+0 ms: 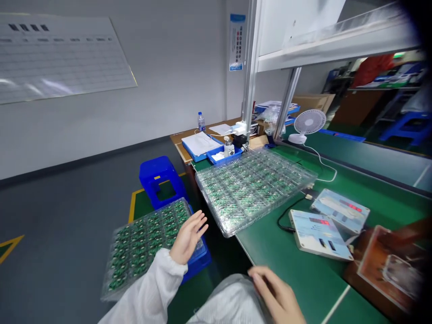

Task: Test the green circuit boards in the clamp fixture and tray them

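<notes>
My left hand [189, 236] is open and holds nothing, its fingers stretched out and a little apart. It is above the right side of a clear plastic tray [108, 288] filled with small green circuit boards [153, 231]. Blue plastic [197, 268] shows under that tray. My right hand [278, 294] is low in the view, at the green bench's front edge [248, 254]. Its fingers are bent with the tips close together, and nothing shows between them. Ahead of it, a stack of clear trays [249, 189] with green boards overhangs the bench edge.
Two white boxes with red digits [319, 236] [340, 209] stand on the bench, beside a brown fixture [381, 270]. Farther back are a white fan [309, 122], a blue bin [224, 155] and a water bottle [201, 121]. A blue stool [157, 173] stands left of the bench.
</notes>
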A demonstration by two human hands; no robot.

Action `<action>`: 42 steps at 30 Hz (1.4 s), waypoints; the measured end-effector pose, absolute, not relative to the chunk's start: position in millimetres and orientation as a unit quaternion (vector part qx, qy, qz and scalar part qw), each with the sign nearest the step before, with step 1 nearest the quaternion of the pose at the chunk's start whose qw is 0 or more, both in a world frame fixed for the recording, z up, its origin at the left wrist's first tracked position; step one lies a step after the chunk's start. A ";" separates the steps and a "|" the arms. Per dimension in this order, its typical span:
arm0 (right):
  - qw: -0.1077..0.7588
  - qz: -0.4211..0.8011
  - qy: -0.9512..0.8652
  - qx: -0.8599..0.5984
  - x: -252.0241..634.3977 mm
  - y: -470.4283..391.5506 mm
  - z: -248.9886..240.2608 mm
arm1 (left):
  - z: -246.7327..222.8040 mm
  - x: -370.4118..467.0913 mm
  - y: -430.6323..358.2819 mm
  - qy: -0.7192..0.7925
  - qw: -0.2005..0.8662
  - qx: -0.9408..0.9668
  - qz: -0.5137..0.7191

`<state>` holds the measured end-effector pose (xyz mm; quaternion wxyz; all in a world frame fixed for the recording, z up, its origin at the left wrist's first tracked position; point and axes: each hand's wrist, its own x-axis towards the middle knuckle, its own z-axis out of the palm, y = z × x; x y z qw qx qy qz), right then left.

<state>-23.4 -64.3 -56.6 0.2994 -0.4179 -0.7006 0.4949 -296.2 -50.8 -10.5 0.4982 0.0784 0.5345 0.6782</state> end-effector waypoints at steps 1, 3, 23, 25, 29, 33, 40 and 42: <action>0.316 0.444 -0.735 -0.403 -39.9 -55.5 -58.3 | -14.9 -296.6 -50.1 0.521 0.526 0.060 0.670; 0.328 0.329 -0.801 -0.378 -66.4 -39.2 -62.8 | -20.5 -290.9 -48.5 0.504 0.561 0.061 0.653; 0.312 0.139 -0.846 -0.409 -82.6 -33.9 -86.3 | -8.1 -281.2 -28.2 0.491 0.601 0.024 0.631; 0.307 0.139 -0.847 -0.411 -82.7 -34.0 -85.4 | -5.6 -281.8 -26.9 0.488 0.605 0.022 0.629; 0.299 0.138 -0.846 -0.420 -83.6 -35.1 -84.0 | -4.5 -283.0 -23.8 0.479 0.611 0.012 0.630; 0.292 0.126 -0.848 -0.424 -84.8 -35.6 -84.1 | -10.5 -284.3 -22.0 0.480 0.607 0.019 0.633; 0.288 0.114 -0.847 -0.431 -85.3 -34.9 -87.4 | -16.3 -285.4 -22.2 0.512 0.569 0.055 0.641; 0.289 0.100 -0.849 -0.430 -85.8 -34.6 -89.2 | -14.4 -284.4 -21.0 0.522 0.557 0.064 0.643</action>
